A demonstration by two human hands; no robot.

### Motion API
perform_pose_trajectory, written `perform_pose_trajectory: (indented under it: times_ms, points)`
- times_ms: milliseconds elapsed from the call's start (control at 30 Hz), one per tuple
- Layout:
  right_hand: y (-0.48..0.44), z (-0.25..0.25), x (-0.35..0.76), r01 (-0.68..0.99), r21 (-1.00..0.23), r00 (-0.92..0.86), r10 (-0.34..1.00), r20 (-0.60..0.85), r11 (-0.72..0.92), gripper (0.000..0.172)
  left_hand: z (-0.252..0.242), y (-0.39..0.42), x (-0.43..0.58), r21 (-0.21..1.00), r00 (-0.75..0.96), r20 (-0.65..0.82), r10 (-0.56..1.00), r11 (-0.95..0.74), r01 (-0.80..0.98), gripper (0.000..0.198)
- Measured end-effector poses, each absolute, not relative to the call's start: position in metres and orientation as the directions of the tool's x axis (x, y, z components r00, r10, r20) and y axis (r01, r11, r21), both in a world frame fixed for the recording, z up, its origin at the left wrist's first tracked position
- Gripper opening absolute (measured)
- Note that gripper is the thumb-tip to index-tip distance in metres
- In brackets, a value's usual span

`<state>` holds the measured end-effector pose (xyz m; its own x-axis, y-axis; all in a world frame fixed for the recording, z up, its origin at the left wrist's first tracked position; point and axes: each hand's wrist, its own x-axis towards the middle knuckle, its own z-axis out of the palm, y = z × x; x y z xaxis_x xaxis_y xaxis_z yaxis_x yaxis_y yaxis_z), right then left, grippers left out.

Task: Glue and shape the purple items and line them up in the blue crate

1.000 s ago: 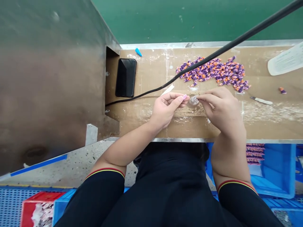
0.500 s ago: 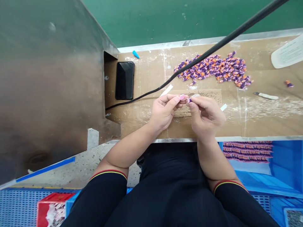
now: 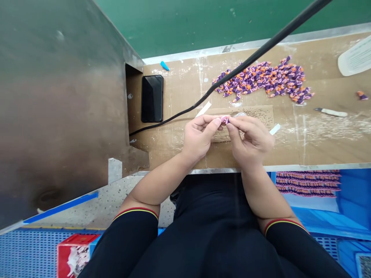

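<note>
The left hand (image 3: 199, 137) is pinching, its thumb and forefinger almost closed, and the right hand (image 3: 252, 141) is gripping the same tiny purple-and-pink piece (image 3: 226, 120) with its fingertips. The piece is sitting midway between both hands, above the cardboard-covered desk (image 3: 333, 146) toward its near edge; its long axis is too small to tell. A clear round plastic piece (image 3: 240, 114) is lying just beyond the right fingers, and a heap of purple-and-orange pieces (image 3: 261, 79) is spreading toward the far edge.

This is a factory workshop. A cardboard-covered desk (image 3: 327, 146) lies under the hands (image 3: 199, 135). A blue plastic crate (image 3: 319, 220) sits lower, to their right.
</note>
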<state>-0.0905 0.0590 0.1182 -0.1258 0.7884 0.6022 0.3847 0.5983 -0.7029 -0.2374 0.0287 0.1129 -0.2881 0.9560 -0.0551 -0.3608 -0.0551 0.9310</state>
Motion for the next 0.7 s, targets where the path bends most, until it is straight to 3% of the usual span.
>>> perform_pose_trajectory:
  times_ms: [167,367,567,700]
  points:
    - [0.056,0.119,-0.092,0.413,-0.66,-0.101,0.752,0.652,0.628,0.011,0.123,0.026,-0.236,0.948,-0.319,0.048,0.946,-0.143,-0.283,0.036]
    - [0.054,0.118,-0.091,0.422,-0.66,-0.102,0.755,0.647,0.622,0.011,0.133,0.023,-0.237,0.965,-0.32,0.075,0.945,-0.15,-0.215,0.038]
    - [0.052,0.118,-0.09,0.424,-0.687,-0.114,0.787,0.607,0.591,0.011,0.122,0.022,-0.237,0.941,-0.314,0.27,0.91,-0.318,-0.113,0.019]
    - [0.051,0.119,-0.092,0.406,-0.69,-0.083,0.776,0.625,0.599,0.012,0.116,0.021,-0.237,0.926,-0.278,0.347,0.895,-0.375,-0.052,0.018]
